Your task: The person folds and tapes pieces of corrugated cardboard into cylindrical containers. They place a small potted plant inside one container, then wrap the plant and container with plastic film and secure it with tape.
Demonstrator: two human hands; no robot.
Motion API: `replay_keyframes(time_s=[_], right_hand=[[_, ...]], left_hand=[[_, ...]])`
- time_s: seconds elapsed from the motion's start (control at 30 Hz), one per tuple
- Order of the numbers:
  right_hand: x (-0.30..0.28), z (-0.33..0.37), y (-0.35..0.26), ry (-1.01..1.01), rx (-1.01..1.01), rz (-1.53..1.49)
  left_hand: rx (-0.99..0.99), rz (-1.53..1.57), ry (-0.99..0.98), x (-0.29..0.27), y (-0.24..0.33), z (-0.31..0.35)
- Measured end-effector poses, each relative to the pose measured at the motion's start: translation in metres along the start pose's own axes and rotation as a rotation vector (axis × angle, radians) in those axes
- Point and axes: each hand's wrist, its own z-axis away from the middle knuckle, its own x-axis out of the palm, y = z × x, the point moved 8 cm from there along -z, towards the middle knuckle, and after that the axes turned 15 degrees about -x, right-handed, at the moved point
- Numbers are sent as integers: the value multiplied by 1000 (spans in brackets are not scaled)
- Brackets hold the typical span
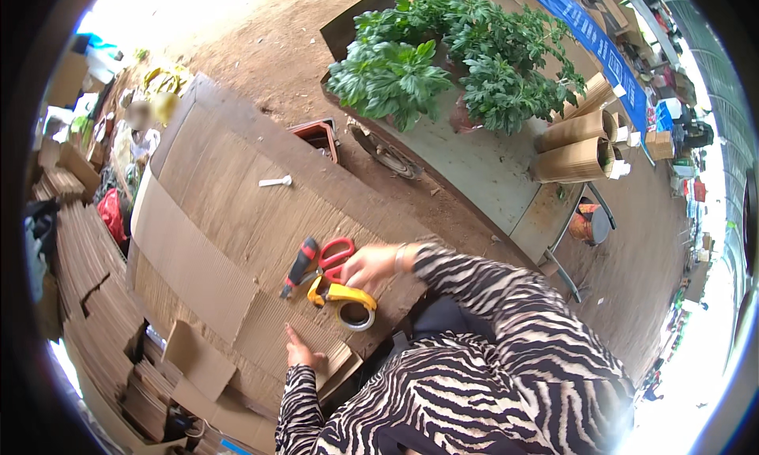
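Note:
My left hand (300, 351) rests on a flat piece of corrugated cardboard (288, 328), index finger and thumb stretched apart, holding nothing. My right hand (369, 267) is closed, its curled fingertips at the upper edge of a yellow tape dispenser (353, 295) with a roll of tape. Whether those fingers grip anything is hidden. Just left of them lie scissors (336, 253) with red handles, partly under the dispenser and hand. A red and black utility knife (302, 263) lies beside the scissors.
The wooden table (221, 166) also bears a small white object (275, 181). Stacked flat cardboard (95, 297) stands at the left. Beyond the table, a cart (474, 166) carries leafy green plants (403, 75) and rolled brown cardboard sleeves (575, 164). A painted bucket (587, 223) stands on the ground.

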Motion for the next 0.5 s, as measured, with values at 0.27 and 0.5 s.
replay_keyframes(time_s=[0.27, 0.5], right_hand=[[-298, 147, 111, 1026, 155, 482], [-399, 104, 101, 1173, -44, 1603]], left_hand=[[-25, -85, -34, -6, 2, -11], [1, -72, -13, -2, -2, -18]])
